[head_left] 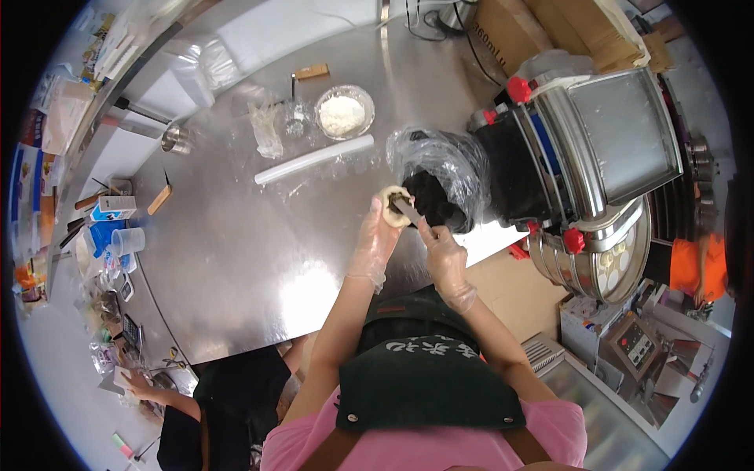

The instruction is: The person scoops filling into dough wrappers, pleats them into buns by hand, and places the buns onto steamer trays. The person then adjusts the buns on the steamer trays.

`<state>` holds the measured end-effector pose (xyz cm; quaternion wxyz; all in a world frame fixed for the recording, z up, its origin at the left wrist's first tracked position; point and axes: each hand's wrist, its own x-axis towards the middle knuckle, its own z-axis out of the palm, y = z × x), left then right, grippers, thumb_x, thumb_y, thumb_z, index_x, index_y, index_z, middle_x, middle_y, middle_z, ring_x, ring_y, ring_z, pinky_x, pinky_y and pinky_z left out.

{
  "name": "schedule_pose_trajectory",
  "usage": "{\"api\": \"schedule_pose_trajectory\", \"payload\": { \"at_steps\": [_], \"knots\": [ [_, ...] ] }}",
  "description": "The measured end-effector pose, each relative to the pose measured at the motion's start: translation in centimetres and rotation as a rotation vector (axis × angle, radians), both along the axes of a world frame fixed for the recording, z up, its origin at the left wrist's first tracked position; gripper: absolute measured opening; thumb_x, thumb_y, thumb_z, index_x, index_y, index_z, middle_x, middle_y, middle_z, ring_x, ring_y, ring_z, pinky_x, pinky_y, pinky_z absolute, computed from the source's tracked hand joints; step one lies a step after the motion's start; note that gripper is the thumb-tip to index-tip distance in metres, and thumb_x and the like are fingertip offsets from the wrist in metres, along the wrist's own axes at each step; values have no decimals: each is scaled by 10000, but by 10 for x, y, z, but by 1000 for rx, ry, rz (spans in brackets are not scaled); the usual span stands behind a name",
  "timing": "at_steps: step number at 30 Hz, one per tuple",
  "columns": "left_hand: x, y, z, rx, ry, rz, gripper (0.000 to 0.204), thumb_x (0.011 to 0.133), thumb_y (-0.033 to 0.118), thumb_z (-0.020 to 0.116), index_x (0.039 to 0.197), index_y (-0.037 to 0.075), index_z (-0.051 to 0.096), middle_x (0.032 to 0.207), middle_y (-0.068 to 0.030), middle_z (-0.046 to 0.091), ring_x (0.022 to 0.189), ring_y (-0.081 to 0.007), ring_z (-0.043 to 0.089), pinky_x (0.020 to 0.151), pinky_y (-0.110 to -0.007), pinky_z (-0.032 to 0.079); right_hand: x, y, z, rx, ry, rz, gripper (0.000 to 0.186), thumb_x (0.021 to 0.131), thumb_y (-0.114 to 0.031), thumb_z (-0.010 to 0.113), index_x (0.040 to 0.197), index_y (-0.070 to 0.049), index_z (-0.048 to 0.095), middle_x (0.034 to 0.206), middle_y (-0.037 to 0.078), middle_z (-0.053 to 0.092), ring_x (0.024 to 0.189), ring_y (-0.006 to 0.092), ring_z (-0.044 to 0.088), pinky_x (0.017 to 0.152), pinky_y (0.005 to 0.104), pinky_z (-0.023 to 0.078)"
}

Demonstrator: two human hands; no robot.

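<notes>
On a steel worktop (220, 259): dough round (398, 220), spatula (409, 211) and dark filling (428, 196)

Left hand (375, 238), one: clear glove, fingers curled around the dough round, which sits above the worktop beside the filling. Right hand (446, 263), one: clear glove, fingers wrapped about the spatula's handle, blade in the dark middle of the round. Dark filling, one mass: in a clear plastic bag (463, 157), just beyond the hands. Rolling pin (314, 159), white: lying aslant, left of the bag. Bowl (318, 102), holding white powder (342, 114): beyond the pin. Machine (624, 129), red-knobbed: right of the bag. Writing: white characters across the dark green apron (428, 396); black print on the cardboard box (503, 35) at far right; markings on the blue-and-white carton (115, 206) at left, seemingly a label, too small to read surely.
</notes>
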<state>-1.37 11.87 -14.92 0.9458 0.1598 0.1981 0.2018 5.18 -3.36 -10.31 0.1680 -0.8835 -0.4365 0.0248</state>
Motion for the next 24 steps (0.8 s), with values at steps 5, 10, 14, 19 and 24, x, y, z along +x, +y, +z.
{"api": "schedule_pose_trajectory", "payload": {
  "at_steps": [5, 10, 14, 19, 24],
  "knots": [
    [5, -2, 6, 81, 134, 63, 435, 950, 157, 653, 1338, 61, 481, 1275, -131, 589, 1184, -285, 601, 990, -400, 522, 5, -1, 20, 353, 564, 7, 459, 926, 23, 545, 1362, -107, 610, 834, 92, 621, 655, 207, 603, 613, 291, 483],
    [5, -4, 8, -9, 130, 85, 360, 957, 63, 587, 1301, 21, 490, 1275, -155, 604, 1151, -282, 621, 987, -394, 520, 8, -1, 35, 271, 1001, -274, 427, 956, 45, 544, 1368, -56, 592, 792, 19, 571, 700, 103, 508, 676, 233, 462],
    [4, -3, 7, 97, 233, 71, 368, 946, 62, 590, 1301, 17, 501, 1261, -158, 616, 1123, -290, 639, 978, -392, 530, 2, -5, 34, 338, 735, -53, 443, 936, 85, 538, 1355, -43, 603, 804, 32, 556, 734, 119, 522, 720, 233, 462],
    [11, -1, 3, 70, 309, 48, 407, 924, 53, 607, 1318, 34, 503, 1246, -173, 625, 1121, -323, 644, 982, -408, 536, 0, -10, 26, 372, 679, -24, 500, 899, 149, 523, 1355, -41, 602, 831, 51, 542, 773, 141, 537, 743, 242, 465],
    [10, -8, 12, 130, 213, 64, 418, 895, -9, 529, 1311, 27, 500, 1236, -170, 624, 1124, -328, 642, 979, -404, 542, 2, -5, 29, 402, 650, -22, 495, 866, 139, 535, 1318, -40, 627, 822, 98, 592, 734, 192, 586, 696, 271, 494]
  ]
}}
